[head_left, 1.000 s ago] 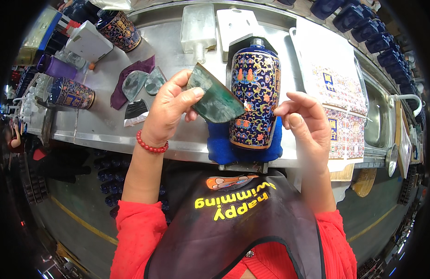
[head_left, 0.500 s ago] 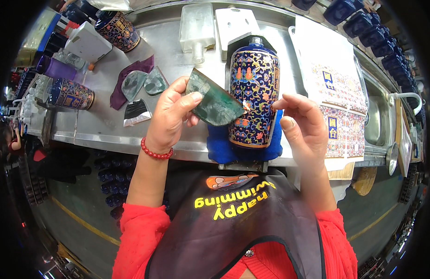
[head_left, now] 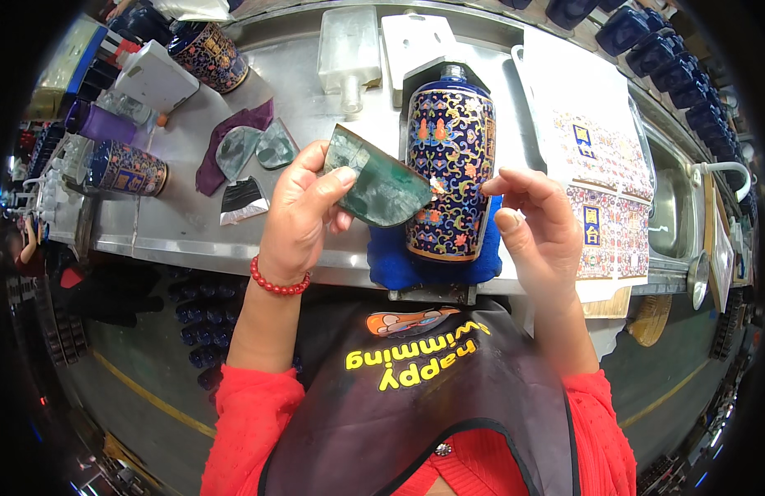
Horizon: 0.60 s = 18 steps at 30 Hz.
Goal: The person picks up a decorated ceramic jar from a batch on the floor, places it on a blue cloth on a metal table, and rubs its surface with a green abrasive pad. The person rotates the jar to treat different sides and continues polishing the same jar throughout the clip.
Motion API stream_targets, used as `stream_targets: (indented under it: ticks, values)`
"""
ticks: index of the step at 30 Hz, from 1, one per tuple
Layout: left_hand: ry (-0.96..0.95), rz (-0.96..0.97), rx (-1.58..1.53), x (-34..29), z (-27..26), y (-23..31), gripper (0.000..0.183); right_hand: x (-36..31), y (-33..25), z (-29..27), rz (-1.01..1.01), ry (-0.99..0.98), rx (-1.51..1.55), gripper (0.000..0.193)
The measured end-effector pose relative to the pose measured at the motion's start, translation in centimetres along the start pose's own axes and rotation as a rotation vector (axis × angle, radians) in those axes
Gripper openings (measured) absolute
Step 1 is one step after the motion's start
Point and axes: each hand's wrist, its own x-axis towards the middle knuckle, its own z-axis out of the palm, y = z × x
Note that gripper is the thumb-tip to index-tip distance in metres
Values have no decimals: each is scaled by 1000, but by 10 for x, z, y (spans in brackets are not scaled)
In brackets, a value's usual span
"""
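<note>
Steel bench [head_left: 184, 225] spans the view. On its right I note the printed sheets [head_left: 612, 225], patterned to match the bottle. Middle: the dark-blue flowered bottle [head_left: 451, 165], lying neck away from me, base toward the near edge, over a blue cloth [head_left: 384, 258].

Right hand [head_left: 549, 227]: thumb and forefinger parted, no tool held. Forefinger tip at the bottle's right edge; touching or just beside, I cannot tell. Left hand [head_left: 306, 194]: thumb on top, fingers beneath, pinching the green scraper [head_left: 381, 180], a flat plate with a curved edge. Its far corner overlaps the bottle's left side in my view; contact uncertain.

Smallest: a crumpled pale scrap [head_left: 436, 189] at that corner, over the pattern, and a white fleck [head_left: 521, 214] by the right thumb tip.

My reading: surface work on the patterned face, at a pause between strokes, with loose bits being dealt with. The next move would call for a free right fingertip at the scrap, a steady bottle, and the scraper edge laid flat to spare the pattern.
</note>
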Motion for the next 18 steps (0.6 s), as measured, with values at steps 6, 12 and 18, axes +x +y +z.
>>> stream_targets:
  ticks: [6, 12, 18]
  values:
    - [23, 4, -74, -6, 1, -9, 23, -1, 3, 3, -17, 9, 28, 36]
    - [6, -38, -314, -14, -3, -27, 27, 1, -1, 2, -93, 3, -32, 32]
    - [-74, 148, -583, -43, 19, -27, 28, -3, -35, -7, -137, -299, -125, 39]
